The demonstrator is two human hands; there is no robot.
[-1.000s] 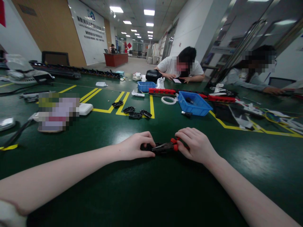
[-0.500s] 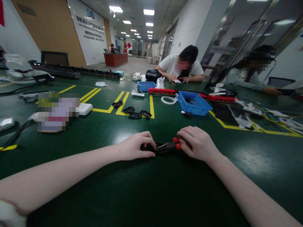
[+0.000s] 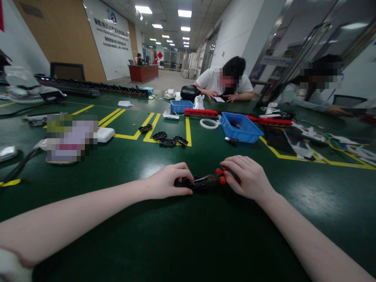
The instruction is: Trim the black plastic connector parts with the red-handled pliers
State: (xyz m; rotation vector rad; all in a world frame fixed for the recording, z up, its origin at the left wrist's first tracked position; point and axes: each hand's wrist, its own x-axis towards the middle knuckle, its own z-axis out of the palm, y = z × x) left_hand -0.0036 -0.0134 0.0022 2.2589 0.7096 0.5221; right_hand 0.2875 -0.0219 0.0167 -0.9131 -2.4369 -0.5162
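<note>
My left hand (image 3: 173,181) is closed around a small black plastic part (image 3: 182,182), pinning it near the tabletop; the fingers cover much of it. In my right hand (image 3: 245,178) are needle-nose pliers (image 3: 209,179) with red handles, gripped between thumb and fingers. Their jaws point left and lie over the black part, close to my left fingertips. Whether the tips bite on anything is too dark to tell. Farther off on the table lie several similar black plastic pieces (image 3: 167,142), grouped by the yellow tape lines.
A blue bin (image 3: 241,129) with dark items stands ahead to the right, behind a short black object (image 3: 231,140). Nearby are a white ring (image 3: 208,124) and red strips (image 3: 201,112). A white box (image 3: 105,135) is at left. Two people sit across the table.
My right hand has drawn slightly to the right with the pliers, their red handles shifting away from my left hand. My left hand keeps its place on the black part.
</note>
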